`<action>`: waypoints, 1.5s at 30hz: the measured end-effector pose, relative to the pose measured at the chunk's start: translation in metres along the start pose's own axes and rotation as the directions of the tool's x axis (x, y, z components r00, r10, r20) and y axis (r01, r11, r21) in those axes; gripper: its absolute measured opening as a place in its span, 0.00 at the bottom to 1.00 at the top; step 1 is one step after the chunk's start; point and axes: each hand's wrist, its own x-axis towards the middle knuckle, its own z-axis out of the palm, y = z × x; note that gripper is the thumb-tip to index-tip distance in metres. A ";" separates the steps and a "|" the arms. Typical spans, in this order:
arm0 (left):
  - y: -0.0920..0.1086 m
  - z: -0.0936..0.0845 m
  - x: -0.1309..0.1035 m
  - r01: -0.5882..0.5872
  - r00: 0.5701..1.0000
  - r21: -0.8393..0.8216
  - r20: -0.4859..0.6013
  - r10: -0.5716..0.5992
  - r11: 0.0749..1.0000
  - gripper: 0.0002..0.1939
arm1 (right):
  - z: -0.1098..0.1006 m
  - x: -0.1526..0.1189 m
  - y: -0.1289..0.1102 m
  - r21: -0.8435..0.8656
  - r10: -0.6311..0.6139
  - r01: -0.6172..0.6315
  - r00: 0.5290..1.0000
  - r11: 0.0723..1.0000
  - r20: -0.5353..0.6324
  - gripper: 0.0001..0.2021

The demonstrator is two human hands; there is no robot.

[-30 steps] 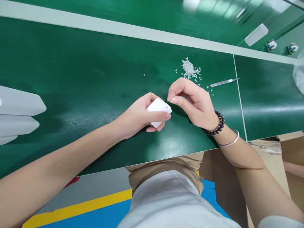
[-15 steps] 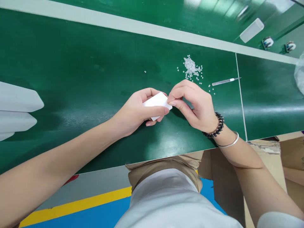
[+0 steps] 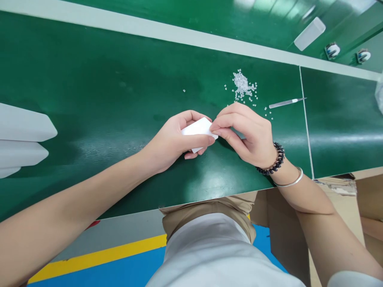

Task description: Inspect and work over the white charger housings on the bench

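Note:
A small flat white piece [image 3: 197, 128] with angled edges is gripped in my left hand [image 3: 176, 137], the thumb lying across its near side and the fingers behind it. My right hand [image 3: 245, 129] has thumb and forefinger pinched together at the right end of the white piece. Whatever sits between those fingertips is hidden or too small to make out. Beyond my right hand lies a pile of tiny clear pieces [image 3: 241, 84], several of them scattered around it.
A slim knife-like tool [image 3: 284, 103] lies right of the pile. White angled parts [image 3: 25, 122] stand at the left edge. Past the pale strip are a translucent case [image 3: 310, 33] and two small fittings [image 3: 332, 51]. Cardboard boxes [image 3: 332, 215] stand below the table edge.
The view has shifted slightly. Both hands keep the same hold at the white piece, the right hand's fingers tilting a little over its end.

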 end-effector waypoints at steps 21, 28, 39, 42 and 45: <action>-0.006 -0.002 0.000 -0.093 0.993 -0.013 0.076 0.093 0.996 0.11 | 0.006 0.005 -0.010 0.728 0.547 -0.530 0.798 0.435 0.254 0.07; -0.005 0.000 0.001 -0.094 0.994 -0.020 0.046 0.095 0.995 0.11 | 0.010 0.005 -0.010 0.777 0.542 -0.516 0.794 0.360 0.276 0.06; -0.004 0.000 0.000 -0.078 0.997 -0.035 0.026 0.079 0.996 0.11 | 0.011 0.004 -0.010 0.793 0.552 -0.519 0.782 0.319 0.290 0.05; -0.004 0.000 0.000 -0.075 0.997 -0.033 0.016 0.076 0.997 0.11 | 0.011 0.004 -0.009 0.796 0.550 -0.521 0.780 0.308 0.298 0.05; -0.005 0.001 0.000 -0.084 0.996 -0.037 0.010 0.084 0.996 0.12 | 0.011 0.005 -0.009 0.791 0.556 -0.527 0.775 0.310 0.299 0.07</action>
